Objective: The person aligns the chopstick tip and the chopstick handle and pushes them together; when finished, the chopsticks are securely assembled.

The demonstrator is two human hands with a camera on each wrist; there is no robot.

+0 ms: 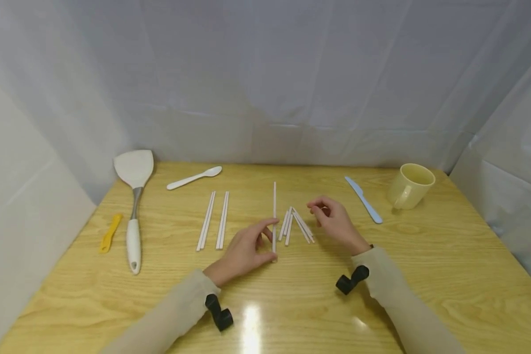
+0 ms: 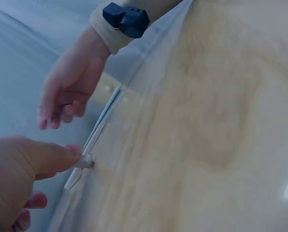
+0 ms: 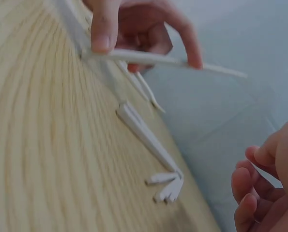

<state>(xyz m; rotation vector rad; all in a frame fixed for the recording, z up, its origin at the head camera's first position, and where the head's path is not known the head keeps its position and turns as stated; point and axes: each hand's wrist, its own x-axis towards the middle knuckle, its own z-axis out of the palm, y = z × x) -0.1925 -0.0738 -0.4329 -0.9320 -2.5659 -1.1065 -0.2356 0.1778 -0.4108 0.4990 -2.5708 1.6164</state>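
My left hand [image 1: 248,248] pinches a long thin white stick [image 1: 274,201] between thumb and fingertips. In the right wrist view, the thumb is near the stick's thicker-looking end, low by the table, and a finger sits farther along it. Just right of that stick lies a small group of white sticks [image 1: 288,228], spread in an inverted V. Beyond the group, my right hand [image 1: 336,223] hovers with its fingers loosely curled, and nothing shows in it. To the left, two pairs of white sticks [image 1: 205,221] lie side by side. Their exact kind is unclear.
At the left lie a white spatula [image 1: 133,243] and a small yellow utensil [image 1: 110,233]. A white spoon [image 1: 194,178] is near the back edge. On the right are a light blue knife [image 1: 364,200] and a yellow mug [image 1: 407,189]. Curtains enclose the wooden table [image 1: 314,314].
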